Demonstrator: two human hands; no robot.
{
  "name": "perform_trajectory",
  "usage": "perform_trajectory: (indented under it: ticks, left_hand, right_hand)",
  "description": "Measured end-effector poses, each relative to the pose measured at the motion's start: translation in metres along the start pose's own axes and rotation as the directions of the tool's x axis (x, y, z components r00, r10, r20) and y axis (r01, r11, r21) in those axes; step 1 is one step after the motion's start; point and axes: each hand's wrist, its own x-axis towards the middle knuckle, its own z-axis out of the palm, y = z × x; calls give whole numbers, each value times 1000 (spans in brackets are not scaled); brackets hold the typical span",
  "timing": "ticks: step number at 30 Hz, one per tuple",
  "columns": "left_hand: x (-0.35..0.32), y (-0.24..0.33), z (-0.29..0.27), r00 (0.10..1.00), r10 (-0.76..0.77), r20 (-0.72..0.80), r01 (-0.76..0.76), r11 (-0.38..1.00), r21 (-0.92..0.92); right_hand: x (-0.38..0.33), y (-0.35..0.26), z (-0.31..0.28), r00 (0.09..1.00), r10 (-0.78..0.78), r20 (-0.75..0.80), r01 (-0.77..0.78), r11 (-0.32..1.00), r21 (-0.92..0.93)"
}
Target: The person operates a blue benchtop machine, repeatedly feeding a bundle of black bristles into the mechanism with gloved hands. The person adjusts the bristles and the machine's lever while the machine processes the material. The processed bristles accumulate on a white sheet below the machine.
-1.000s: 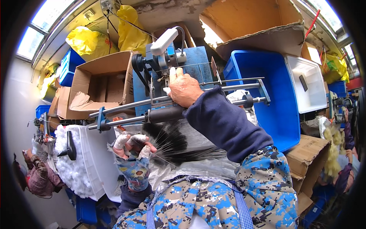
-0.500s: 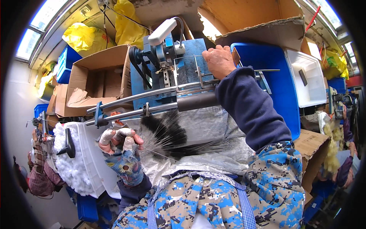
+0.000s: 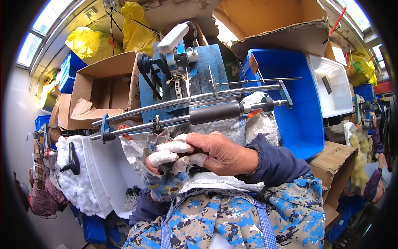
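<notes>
My left hand [image 3: 168,159], its fingers wrapped in white tape and its palm in a ragged patterned covering, is curled closed over my lap. Against it my right hand [image 3: 224,155] is closed, its fingertips meeting the taped ones. Whatever lies between them is hidden. Just beyond both hands runs a metal rail frame [image 3: 145,110] with a dark cylindrical sleeve [image 3: 215,113]. Behind it stands a blue machine [image 3: 209,66] with a motor and belt. A bundle of dark, pale-tipped bristles [image 3: 132,198] lies in the white bin [image 3: 99,174] to the left.
White fluffy fibre [image 3: 72,182] and a black-handled tool [image 3: 73,159] are left of the bin. A blue crate [image 3: 304,133] and a white tray [image 3: 338,93] stand right. Cardboard boxes [image 3: 74,99] flank the machine. Other people work at both edges.
My right hand has come back from the machine's far side to meet my left hand, which moved right. The dark bristles over my lap are now mostly hidden; the bundle in the bin shows.
</notes>
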Motion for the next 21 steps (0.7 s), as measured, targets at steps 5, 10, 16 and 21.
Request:
perform_trajectory:
  ticks: [5, 10, 16, 21]
  left_hand:
    - [-21, -16, -35, 877, -456, 154, 95, 478, 873]
    - [-34, -67, -23, 679, -628, 380, -271, 266, 925]
    - [-29, -61, -39, 771, -525, 360, -132, 421, 897]
    - [-25, -54, -32, 766, -561, 313, -12, 475, 880]
  right_hand:
    - [31, 18, -54, 971, -162, -178, -73, 507, -859]
    - [92, 70, -91, 940, -105, -324, -310, 131, -942]
    - [103, 88, -91, 938, -83, -336, -322, 148, -935]
    - [106, 88, -87, 927, -37, -374, -366, 135, -921]
